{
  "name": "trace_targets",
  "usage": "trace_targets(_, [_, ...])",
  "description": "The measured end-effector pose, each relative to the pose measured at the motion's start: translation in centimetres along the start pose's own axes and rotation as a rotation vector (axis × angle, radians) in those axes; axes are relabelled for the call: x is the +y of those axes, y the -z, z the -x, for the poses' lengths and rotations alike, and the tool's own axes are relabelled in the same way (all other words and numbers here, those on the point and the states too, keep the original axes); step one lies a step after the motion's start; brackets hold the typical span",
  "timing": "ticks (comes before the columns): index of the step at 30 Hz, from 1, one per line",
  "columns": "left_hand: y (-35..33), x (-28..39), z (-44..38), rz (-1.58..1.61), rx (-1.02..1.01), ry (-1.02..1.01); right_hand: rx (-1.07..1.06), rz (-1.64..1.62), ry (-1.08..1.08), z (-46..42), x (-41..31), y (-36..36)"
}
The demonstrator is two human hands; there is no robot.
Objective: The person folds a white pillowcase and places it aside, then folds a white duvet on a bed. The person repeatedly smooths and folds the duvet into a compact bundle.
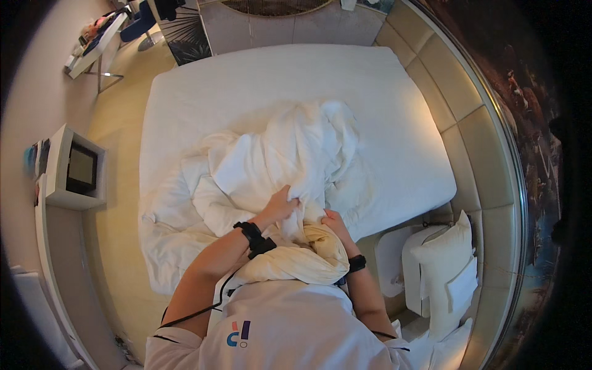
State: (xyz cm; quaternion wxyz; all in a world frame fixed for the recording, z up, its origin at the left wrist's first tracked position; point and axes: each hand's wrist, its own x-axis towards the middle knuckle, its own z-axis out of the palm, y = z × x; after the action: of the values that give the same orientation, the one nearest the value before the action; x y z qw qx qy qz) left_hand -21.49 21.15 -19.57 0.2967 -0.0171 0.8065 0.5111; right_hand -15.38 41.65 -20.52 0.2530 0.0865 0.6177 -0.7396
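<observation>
A rumpled white duvet [273, 152] lies heaped over the near half of the bed, with part of it gathered against my body. My left hand [280, 204] grips a fold of its white cloth. Close by on the right, my right hand [336, 225] pinches another edge of the bedding, its fingers partly hidden by the fabric. Between my forearms a cream-coloured bundle of cloth [291, 264] is bunched at my waist. Under the duvet, a white fitted sheet [277, 69] covers the mattress. Black bands sit on both my wrists.
A padded headboard wall [485, 152] runs along the right. Beside the bed there, a pillow [444, 273] leans on a white nightstand [414, 277]. A white cabinet [55, 194] with a dark box inside stands left. A desk [99, 46] and blue chair [138, 23] are far left.
</observation>
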Motion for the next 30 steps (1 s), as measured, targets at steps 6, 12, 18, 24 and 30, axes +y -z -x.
trace_targets(6, [6.4, -3.0, -1.3, 0.372, 0.425, 0.074, 0.071, -0.001, -0.016, 0.2, -2.8, -0.4])
trace_targets(12, [24.3, -9.0, 0.7, 0.784, 0.838, -0.176, 0.162, -0.085, 0.220, 6.3, -10.2, -0.5])
trace_targets(18, [30.9, -2.7, 4.1, 0.870, 0.842, -0.423, 0.299, -0.516, 0.214, 15.8, -11.5, 7.1])
trace_targets(24, [23.9, -8.9, -2.1, 0.577, 1.100, -0.188, 0.688, -0.228, 0.142, 17.7, 12.5, 18.1])
trace_targets(30, [9.8, -18.4, 2.2, 0.751, 0.504, 0.286, 0.062, 0.117, -0.088, 12.1, 13.2, 20.5])
